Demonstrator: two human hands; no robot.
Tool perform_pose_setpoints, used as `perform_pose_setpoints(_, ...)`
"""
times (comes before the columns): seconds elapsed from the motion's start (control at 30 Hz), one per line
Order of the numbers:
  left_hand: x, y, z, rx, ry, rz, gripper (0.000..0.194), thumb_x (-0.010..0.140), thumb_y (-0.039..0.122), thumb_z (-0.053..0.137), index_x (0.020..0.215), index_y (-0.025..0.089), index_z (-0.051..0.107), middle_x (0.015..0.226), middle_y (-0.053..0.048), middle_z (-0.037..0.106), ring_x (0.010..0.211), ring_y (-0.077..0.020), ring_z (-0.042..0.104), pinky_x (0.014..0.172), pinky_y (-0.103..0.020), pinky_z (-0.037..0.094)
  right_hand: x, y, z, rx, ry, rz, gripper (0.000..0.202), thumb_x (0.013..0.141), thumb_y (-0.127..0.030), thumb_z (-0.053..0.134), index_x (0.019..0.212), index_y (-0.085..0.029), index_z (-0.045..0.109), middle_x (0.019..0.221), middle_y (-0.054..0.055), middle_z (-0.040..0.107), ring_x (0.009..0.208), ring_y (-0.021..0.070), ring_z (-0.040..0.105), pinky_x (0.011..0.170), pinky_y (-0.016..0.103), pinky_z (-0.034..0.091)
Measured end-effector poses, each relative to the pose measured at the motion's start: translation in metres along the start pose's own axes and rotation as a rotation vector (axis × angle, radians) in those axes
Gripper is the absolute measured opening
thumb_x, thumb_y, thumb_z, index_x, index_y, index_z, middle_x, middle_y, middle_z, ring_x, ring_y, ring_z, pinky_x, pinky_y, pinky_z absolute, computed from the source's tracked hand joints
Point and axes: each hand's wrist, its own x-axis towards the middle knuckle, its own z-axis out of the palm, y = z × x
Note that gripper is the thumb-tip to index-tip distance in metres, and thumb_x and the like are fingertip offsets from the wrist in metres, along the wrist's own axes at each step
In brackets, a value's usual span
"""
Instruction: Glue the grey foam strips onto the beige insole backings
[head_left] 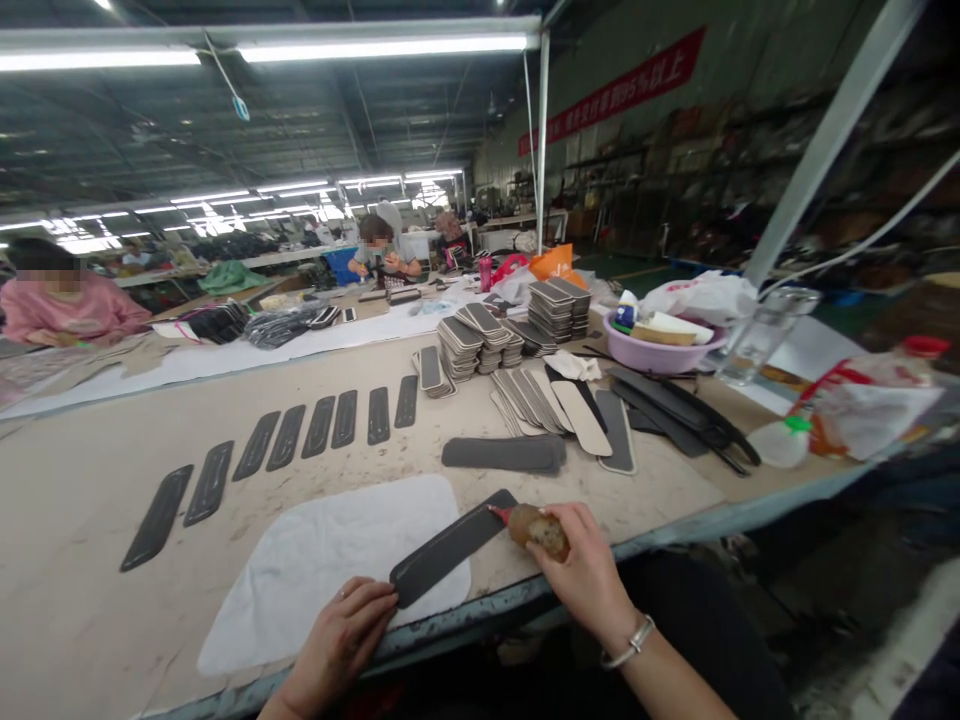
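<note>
A dark grey strip with rounded corners (450,548) lies slanted, partly on a white cloth (300,570) near the table's front edge. My left hand (346,632) rests at its near left end, fingers together and touching the corner. In my right hand (581,570) is a brown glue bottle (541,532), tilted, its red nozzle at the strip's far right end. Further back, a slanted row of several dark strips with glossy lines (286,437) lies on the table. Behind the cloth is a small pile of dark strips (504,453).
Stacked pieces (480,340), fanned beige strips (529,400) and a purple basin (660,352) stand at the back right. A clear bottle with a green cap (781,442) is near the right edge. A person in pink (75,305) sits at the far left.
</note>
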Motion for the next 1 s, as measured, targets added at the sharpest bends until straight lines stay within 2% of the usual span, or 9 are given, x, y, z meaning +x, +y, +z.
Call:
perform_pose_setpoints(0.17,-0.004,-0.005,0.004,0.023,0.001,0.019,0.025,0.083,0.02,0.055,0.106,0.027,0.063,0.104,-0.004,0.067,0.094,-0.0178,0.06,0.082,-0.029,0.054,0.005,0.01,-0.012,-0.065,0.081,0.049,0.032,0.071,-0.02,0.065,0.101,-0.022,0.053,0.099,0.006,0.052,0.092,0.0232,0.053,0.085,0.039,0.046)
perform_pose_setpoints(0.33,-0.005,-0.01,0.005,0.031,0.024,0.058,0.026,0.083,0.023,0.055,0.108,0.028,0.063,0.105,-0.004,0.067,0.096,-0.0177,0.06,0.081,-0.026,0.055,0.005,-0.002,-0.012,0.004,0.084,0.018,0.034,0.07,-0.014,0.065,0.101,-0.022,0.053,0.097,0.006,0.051,0.091,0.0222,0.053,0.083,0.036,0.046)
perform_pose_setpoints(0.47,-0.001,-0.001,0.0,0.014,0.064,0.036,0.022,0.086,0.022,0.051,0.103,0.024,0.065,0.101,-0.007,0.066,0.092,-0.0161,0.061,0.079,-0.025,0.054,-0.005,-0.022,0.001,0.158,0.0,-0.041,0.037,0.069,-0.013,0.066,0.101,-0.022,0.051,0.099,0.005,0.051,0.093,0.0216,0.052,0.083,0.035,0.046)
perform_pose_setpoints(0.7,0.002,0.009,-0.001,-0.054,0.033,-0.041,0.023,0.086,0.015,0.05,0.104,0.021,0.063,0.093,-0.007,0.065,0.086,-0.015,0.058,0.078,-0.03,0.051,-0.023,-0.051,0.034,0.314,-0.269,-0.1,0.037,0.069,-0.011,0.067,0.1,-0.023,0.051,0.097,0.004,0.05,0.093,0.0207,0.05,0.082,0.034,0.045)
perform_pose_setpoints(0.87,0.002,0.011,-0.002,-0.057,0.021,-0.045,0.023,0.085,0.013,0.051,0.103,0.02,0.063,0.094,-0.006,0.064,0.087,-0.0147,0.056,0.078,-0.031,0.05,-0.024,-0.063,0.045,0.313,-0.304,-0.117,0.039,0.067,-0.007,0.066,0.099,-0.022,0.051,0.095,0.003,0.049,0.09,0.0195,0.049,0.081,0.033,0.044)
perform_pose_setpoints(1.0,0.003,0.01,-0.002,-0.065,0.014,-0.05,0.022,0.085,0.013,0.051,0.101,0.02,0.063,0.093,-0.007,0.063,0.087,-0.0155,0.055,0.078,-0.031,0.049,-0.025,-0.066,0.044,0.291,-0.34,-0.109,0.036,0.067,-0.007,0.066,0.096,-0.022,0.052,0.093,0.003,0.049,0.09,0.0198,0.049,0.081,0.034,0.044)
